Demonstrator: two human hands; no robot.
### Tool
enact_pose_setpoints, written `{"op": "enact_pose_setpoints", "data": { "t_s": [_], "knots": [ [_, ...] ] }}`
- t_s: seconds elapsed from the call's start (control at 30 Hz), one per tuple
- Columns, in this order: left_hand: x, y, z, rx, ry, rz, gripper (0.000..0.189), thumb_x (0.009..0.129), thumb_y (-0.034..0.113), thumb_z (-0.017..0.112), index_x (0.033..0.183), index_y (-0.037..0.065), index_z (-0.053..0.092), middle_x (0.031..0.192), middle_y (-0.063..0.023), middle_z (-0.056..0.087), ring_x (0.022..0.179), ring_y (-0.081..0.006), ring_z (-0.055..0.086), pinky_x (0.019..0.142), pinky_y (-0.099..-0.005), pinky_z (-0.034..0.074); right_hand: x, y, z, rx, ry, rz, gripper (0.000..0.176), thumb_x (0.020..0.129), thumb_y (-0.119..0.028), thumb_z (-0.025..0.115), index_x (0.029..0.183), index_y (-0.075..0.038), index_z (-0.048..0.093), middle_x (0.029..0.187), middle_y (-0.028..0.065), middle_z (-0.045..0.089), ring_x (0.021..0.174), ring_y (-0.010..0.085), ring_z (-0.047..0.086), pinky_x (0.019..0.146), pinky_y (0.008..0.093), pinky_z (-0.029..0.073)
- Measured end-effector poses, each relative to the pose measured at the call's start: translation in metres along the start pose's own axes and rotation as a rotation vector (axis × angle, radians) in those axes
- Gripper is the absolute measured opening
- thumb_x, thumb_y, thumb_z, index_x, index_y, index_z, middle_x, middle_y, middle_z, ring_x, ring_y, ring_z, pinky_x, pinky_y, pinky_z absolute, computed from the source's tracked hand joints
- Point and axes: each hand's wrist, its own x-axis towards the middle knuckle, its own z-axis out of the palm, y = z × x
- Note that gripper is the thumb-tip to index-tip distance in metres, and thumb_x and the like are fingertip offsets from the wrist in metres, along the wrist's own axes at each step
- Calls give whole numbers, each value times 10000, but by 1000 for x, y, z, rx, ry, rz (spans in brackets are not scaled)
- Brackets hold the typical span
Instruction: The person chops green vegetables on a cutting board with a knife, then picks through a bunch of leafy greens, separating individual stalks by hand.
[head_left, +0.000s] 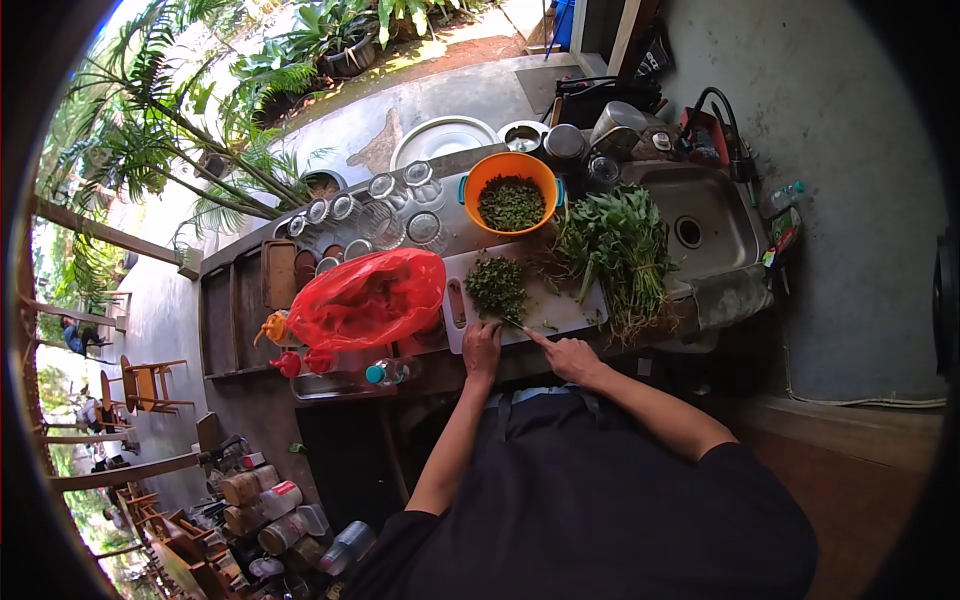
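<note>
A white cutting board [572, 314] lies on the counter in front of me, with a heap of chopped leafy greens [496, 287] on its left half. My left hand [482, 348] is closed at the near edge of this heap, its fingertips curled on some of the greens. In my right hand [570, 358] is a knife [515, 324], its blade reaching left to the greens by my left fingers; the handle is hidden in my grip. Uncut leafy stalks [622, 250] with roots lie in a large bunch over the board's right side.
Behind the board stands an orange colander [468, 205] of chopped greens. A red plastic bag [365, 300] lies to the left, near glass jars [425, 230] and a capped bottle [392, 372]. At the right is a metal sink [715, 205] with a cloth [732, 297] on its edge.
</note>
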Motion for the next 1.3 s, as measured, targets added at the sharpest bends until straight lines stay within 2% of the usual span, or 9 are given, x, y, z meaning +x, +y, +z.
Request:
{"op": "enact_pose_setpoints", "data": {
  "t_s": [0.2,0.27,0.5,0.7,0.87,1.07,1.17,1.3],
  "knots": [
    [4,-3,7,85,76,60,109,831,140,713,906,68,745,868,-111,660,902,-303,637,830,-414,489,0,-19,-13,57,-39,17,689,952,-163,443,1563,-346,182,803,233,663,748,426,666,725,552,537],
    [4,-2,6,92,78,37,118,776,93,728,891,82,753,883,-95,655,891,-294,621,808,-411,494,2,-19,-15,69,-39,12,687,953,-183,464,1560,-341,187,792,253,662,744,434,657,739,551,526],
    [9,-5,6,17,43,-88,56,770,99,741,823,89,757,893,-78,649,910,-295,610,808,-407,489,7,-18,-14,61,-35,-15,674,949,-176,459,1556,-334,211,804,248,667,759,436,659,741,544,529],
    [3,-7,2,-31,29,-43,118,795,92,730,905,73,767,908,-99,658,903,-304,619,814,-406,493,10,-13,1,32,-33,-25,707,956,-175,452,1564,-363,142,786,233,663,723,427,660,714,551,530],
    [2,-4,-2,-4,17,33,130,805,88,727,927,63,765,909,-112,656,902,-307,623,832,-410,488,20,-7,20,31,14,4,760,964,-167,445,1558,-426,46,754,226,654,667,414,656,635,552,528],
    [3,-6,3,-51,26,-47,126,802,108,739,918,66,765,866,-112,659,906,-302,624,822,-406,490,18,3,34,19,75,-38,746,970,-165,433,1558,-422,52,735,220,647,652,408,654,622,546,529],
    [4,-13,6,-59,-18,-110,120,801,131,749,905,75,766,850,-111,662,902,-297,624,803,-399,495,1,3,22,-3,10,5,747,967,-165,440,1560,-418,60,722,218,643,650,405,652,628,543,527],
    [4,-7,-1,0,33,-48,89,796,131,743,864,77,762,869,-92,667,884,-302,617,802,-409,496,0,4,18,-7,21,-10,780,938,-131,432,1552,-449,70,752,218,661,671,413,660,665,542,536]
  ]
}}
